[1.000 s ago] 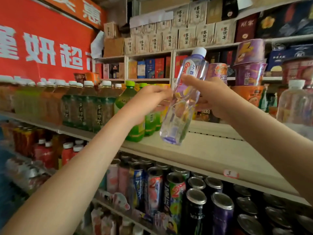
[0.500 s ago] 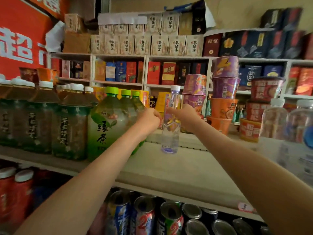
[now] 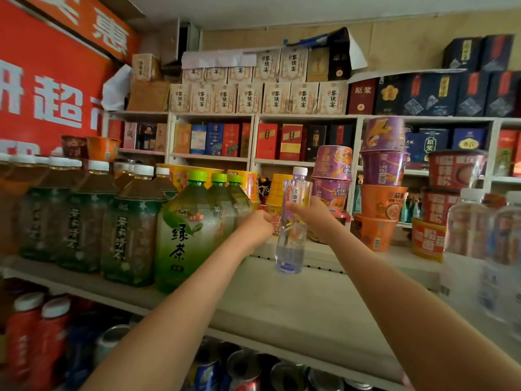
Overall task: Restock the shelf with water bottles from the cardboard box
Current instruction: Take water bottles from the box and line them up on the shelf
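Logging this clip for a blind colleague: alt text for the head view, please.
The right hand holds a clear water bottle upright at the back of a beige shelf; the left hand is curled beside it. Green tea bottles stand left, noodle cups right.

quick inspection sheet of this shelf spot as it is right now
surface: beige shelf, stocked at left and right
job's things: water bottle upright, base low near the shelf's back; more water bottles at right, blurred; cardboard box not in view
clutter: green tea bottles, brown tea bottles, noodle cups
hands: right hand grips the water bottle; left hand curled beside it, holding nothing that shows
cables: nothing seen
surroundings: cans on the shelf below, boxed goods behind, red sign at left
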The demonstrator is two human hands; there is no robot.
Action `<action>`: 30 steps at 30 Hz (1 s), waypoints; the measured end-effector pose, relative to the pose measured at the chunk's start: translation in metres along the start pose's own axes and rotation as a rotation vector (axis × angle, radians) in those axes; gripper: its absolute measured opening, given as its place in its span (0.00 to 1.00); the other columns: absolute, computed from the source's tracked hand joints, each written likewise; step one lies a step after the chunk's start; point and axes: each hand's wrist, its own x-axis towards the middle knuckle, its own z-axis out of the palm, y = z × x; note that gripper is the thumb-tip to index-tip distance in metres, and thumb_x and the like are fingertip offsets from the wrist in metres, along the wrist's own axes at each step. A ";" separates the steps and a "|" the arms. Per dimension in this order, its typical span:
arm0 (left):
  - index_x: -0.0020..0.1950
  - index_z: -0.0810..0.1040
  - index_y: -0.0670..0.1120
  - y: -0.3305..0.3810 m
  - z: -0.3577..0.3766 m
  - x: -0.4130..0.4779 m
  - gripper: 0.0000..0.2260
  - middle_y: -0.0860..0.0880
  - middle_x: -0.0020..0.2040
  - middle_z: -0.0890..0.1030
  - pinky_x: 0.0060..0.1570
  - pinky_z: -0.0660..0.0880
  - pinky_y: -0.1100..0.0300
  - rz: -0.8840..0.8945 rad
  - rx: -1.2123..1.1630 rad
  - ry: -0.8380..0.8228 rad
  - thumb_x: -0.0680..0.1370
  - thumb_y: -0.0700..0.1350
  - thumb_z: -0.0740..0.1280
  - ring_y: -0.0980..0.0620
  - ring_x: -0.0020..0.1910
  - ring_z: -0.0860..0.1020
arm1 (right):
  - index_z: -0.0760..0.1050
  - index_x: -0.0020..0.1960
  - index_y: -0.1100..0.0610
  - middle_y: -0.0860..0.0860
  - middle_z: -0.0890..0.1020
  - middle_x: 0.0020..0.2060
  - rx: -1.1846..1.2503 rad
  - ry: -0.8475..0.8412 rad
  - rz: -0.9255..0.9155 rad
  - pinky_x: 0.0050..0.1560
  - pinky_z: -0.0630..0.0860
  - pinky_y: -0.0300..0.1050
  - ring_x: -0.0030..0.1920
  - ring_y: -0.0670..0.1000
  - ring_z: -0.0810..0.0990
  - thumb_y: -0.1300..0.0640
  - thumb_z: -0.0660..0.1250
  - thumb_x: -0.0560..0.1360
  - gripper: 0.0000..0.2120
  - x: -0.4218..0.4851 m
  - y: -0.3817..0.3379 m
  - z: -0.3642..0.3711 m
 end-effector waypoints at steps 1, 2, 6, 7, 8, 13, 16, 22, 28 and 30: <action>0.60 0.75 0.46 0.002 -0.001 -0.005 0.13 0.49 0.47 0.75 0.58 0.76 0.51 0.000 -0.006 0.000 0.78 0.36 0.60 0.48 0.52 0.75 | 0.63 0.68 0.60 0.51 0.77 0.58 0.015 -0.023 0.017 0.57 0.76 0.50 0.56 0.54 0.77 0.52 0.71 0.72 0.30 -0.004 -0.001 0.000; 0.56 0.76 0.47 0.002 -0.002 -0.011 0.11 0.50 0.44 0.74 0.58 0.75 0.51 -0.003 -0.015 -0.003 0.78 0.36 0.61 0.47 0.52 0.75 | 0.59 0.70 0.61 0.51 0.75 0.57 0.013 -0.043 0.034 0.57 0.74 0.48 0.58 0.54 0.76 0.55 0.72 0.72 0.33 -0.011 -0.005 0.000; 0.61 0.75 0.44 0.000 -0.008 -0.036 0.12 0.46 0.55 0.77 0.61 0.74 0.49 0.014 -0.079 0.039 0.78 0.38 0.62 0.47 0.57 0.76 | 0.56 0.71 0.63 0.59 0.71 0.62 -0.139 0.089 -0.046 0.58 0.75 0.47 0.63 0.58 0.73 0.62 0.73 0.70 0.36 -0.038 -0.022 -0.003; 0.64 0.74 0.45 -0.001 -0.009 -0.043 0.14 0.46 0.59 0.76 0.61 0.74 0.49 0.025 -0.092 0.067 0.78 0.38 0.62 0.47 0.58 0.75 | 0.59 0.69 0.63 0.59 0.71 0.62 -0.148 0.120 -0.099 0.56 0.76 0.47 0.61 0.57 0.73 0.63 0.71 0.70 0.32 -0.047 -0.026 -0.002; 0.64 0.74 0.46 -0.003 -0.010 -0.052 0.14 0.46 0.61 0.76 0.61 0.73 0.48 0.042 -0.105 0.091 0.79 0.38 0.62 0.48 0.58 0.76 | 0.61 0.67 0.63 0.58 0.71 0.61 -0.146 0.136 -0.145 0.53 0.76 0.46 0.59 0.55 0.73 0.65 0.69 0.71 0.29 -0.060 -0.029 -0.002; 0.56 0.78 0.48 -0.004 -0.012 -0.108 0.08 0.48 0.55 0.81 0.59 0.75 0.48 0.133 -0.120 0.229 0.78 0.42 0.65 0.48 0.54 0.79 | 0.68 0.57 0.61 0.52 0.72 0.50 -0.129 0.077 -0.421 0.44 0.69 0.42 0.51 0.51 0.73 0.61 0.67 0.72 0.16 -0.138 -0.034 0.007; 0.48 0.78 0.47 -0.016 -0.013 -0.158 0.07 0.47 0.46 0.82 0.45 0.73 0.56 0.146 -0.037 0.354 0.77 0.38 0.62 0.50 0.45 0.78 | 0.70 0.58 0.60 0.52 0.75 0.50 -0.086 -0.017 -0.526 0.44 0.64 0.39 0.49 0.50 0.72 0.60 0.64 0.75 0.13 -0.189 -0.024 0.025; 0.51 0.76 0.53 -0.106 -0.025 -0.294 0.08 0.49 0.46 0.81 0.50 0.77 0.52 -0.099 0.056 0.433 0.81 0.42 0.60 0.48 0.47 0.80 | 0.73 0.57 0.59 0.50 0.73 0.46 -0.037 -0.392 -0.675 0.44 0.65 0.36 0.47 0.50 0.74 0.62 0.64 0.74 0.12 -0.282 0.017 0.097; 0.51 0.76 0.45 -0.214 -0.043 -0.416 0.05 0.45 0.45 0.81 0.45 0.78 0.59 -0.508 0.051 0.421 0.80 0.41 0.61 0.50 0.42 0.80 | 0.77 0.51 0.60 0.56 0.80 0.50 -0.137 -0.876 -0.512 0.46 0.69 0.38 0.51 0.54 0.79 0.60 0.64 0.75 0.07 -0.368 0.077 0.211; 0.53 0.76 0.38 -0.253 -0.043 -0.451 0.07 0.43 0.43 0.80 0.36 0.75 0.68 -0.624 0.029 0.437 0.80 0.37 0.60 0.54 0.38 0.79 | 0.78 0.50 0.60 0.56 0.80 0.51 -0.172 -1.000 -0.410 0.48 0.69 0.39 0.53 0.55 0.78 0.61 0.63 0.75 0.07 -0.395 0.100 0.253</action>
